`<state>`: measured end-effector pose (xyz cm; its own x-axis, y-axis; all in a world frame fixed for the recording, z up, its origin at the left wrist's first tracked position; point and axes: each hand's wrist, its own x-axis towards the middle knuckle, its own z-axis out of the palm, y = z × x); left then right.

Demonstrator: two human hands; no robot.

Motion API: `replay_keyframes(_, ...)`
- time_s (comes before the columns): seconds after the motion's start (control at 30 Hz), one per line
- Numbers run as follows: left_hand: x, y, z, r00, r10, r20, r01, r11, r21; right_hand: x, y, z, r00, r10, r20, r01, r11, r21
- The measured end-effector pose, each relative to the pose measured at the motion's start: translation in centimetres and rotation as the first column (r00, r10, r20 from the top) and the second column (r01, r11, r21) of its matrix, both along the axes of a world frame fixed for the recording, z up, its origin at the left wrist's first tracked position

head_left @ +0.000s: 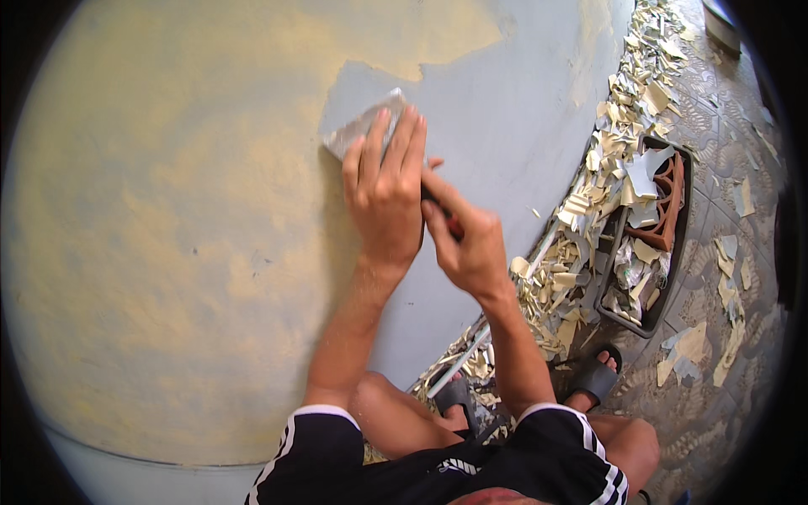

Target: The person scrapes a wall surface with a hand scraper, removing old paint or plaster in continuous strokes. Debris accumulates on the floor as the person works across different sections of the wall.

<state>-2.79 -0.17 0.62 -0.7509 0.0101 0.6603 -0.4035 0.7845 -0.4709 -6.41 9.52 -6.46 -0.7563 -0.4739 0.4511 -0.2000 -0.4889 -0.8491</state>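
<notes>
A putty-knife style scraper [353,130] lies with its wide metal blade against a painted wall [240,208]. My right hand [470,233] grips its black and red handle [453,224]. On top of the blade, the extended fingers of my left hand [385,183] press down, and the palm hides part of the tool. Yellowish paint covers the wall to the left of the blade. To the right, a bare blue-grey layer [492,126] shows, with a ragged border between the two near the blade's upper edge.
Curled paint flakes [571,278] pile along the wall's foot, beside a thin pale strip [464,360]. A dark plastic trough [650,328] holds flakes and a terracotta-coloured openwork piece [663,218]. More flakes lie on the patterned tile floor [713,252], near my sandalled feet [593,379].
</notes>
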Motion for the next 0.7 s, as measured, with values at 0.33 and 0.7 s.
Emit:
replay_keyframes(0.33, 2.8, 1.9, -2.9, 0.995, 0.086, -0.043, -0.086, 0.996, 0.005, 0.7, 2.2, -2.4, 0.992, 0.042, -0.118, -0.038, 0.998, 0.04)
replay_keyframes(0.7, 2.3, 0.0, -4.1, 0.997, 0.032, -0.076, -0.032, 0.999, -0.004, 1.5, 0.2, -3.9, 0.987, -0.051, -0.15, 0.056, 0.998, 0.028)
